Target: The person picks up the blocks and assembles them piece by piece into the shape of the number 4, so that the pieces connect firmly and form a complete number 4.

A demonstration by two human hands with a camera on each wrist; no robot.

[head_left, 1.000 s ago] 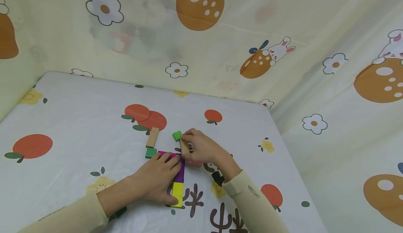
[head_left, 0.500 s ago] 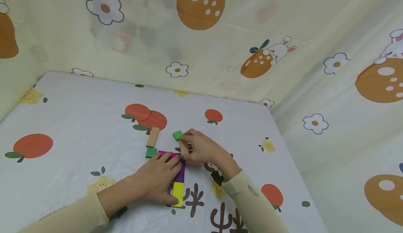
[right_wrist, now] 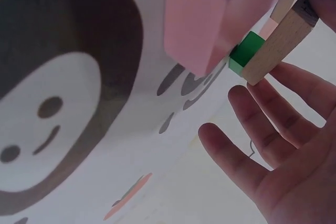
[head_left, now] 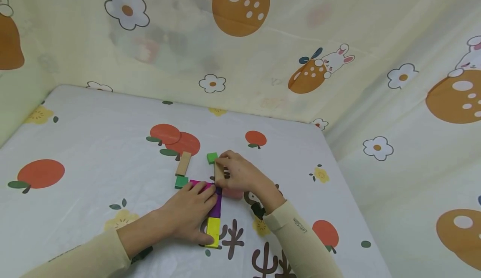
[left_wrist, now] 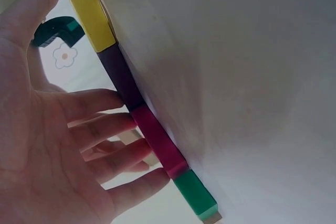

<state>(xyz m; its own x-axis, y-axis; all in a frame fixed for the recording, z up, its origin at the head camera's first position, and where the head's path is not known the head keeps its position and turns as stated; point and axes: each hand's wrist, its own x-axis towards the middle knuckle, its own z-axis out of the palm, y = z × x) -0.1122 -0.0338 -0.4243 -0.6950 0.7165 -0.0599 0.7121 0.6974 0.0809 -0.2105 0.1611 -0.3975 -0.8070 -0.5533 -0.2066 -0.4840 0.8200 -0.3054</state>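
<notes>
My left hand lies with fingers spread along a bent row of blocks. Its fingertips touch the magenta block and the purple block, while the thumb rests at the yellow block. My right hand pinches a plain wooden block lengthwise between thumb and fingers. One end of that block is by the row's corner; the other meets a bright green block. A darker green block sits at the magenta end, with a second wooden block extending beyond it.
A pink block stands just right of the row, partly behind the right hand in the head view. The table has a white cloth printed with fruit and flowers. A patterned curtain hangs along its back and right side.
My right hand has shifted slightly away from me, straightening the wooden block and pushing the bright green block a little farther back and squarer. The left hand has stayed in place.
</notes>
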